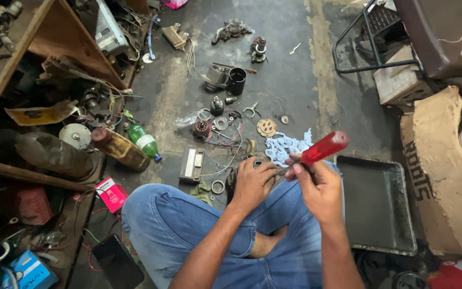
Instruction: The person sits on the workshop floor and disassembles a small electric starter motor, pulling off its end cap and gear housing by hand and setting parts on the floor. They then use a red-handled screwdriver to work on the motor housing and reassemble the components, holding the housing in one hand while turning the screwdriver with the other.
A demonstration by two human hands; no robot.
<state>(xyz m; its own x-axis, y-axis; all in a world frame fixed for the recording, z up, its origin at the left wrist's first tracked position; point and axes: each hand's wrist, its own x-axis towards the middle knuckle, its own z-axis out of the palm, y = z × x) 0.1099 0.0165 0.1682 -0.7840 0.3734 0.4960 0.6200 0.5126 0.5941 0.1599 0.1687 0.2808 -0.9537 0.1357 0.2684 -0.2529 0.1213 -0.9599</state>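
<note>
I sit cross-legged on a dark workshop floor in blue jeans. My right hand grips a screwdriver with a translucent red handle, its shaft angled down to the left. My left hand is closed around a small dark part held over my knee; the screwdriver tip meets it between my two hands. Most of the part is hidden by my fingers.
Small motor parts, rings, wires and a light blue rag lie on the floor ahead. A black metal tray sits at right beside cardboard. Bottles, a pink box and cluttered wooden shelves fill the left. A phone lies near my knee.
</note>
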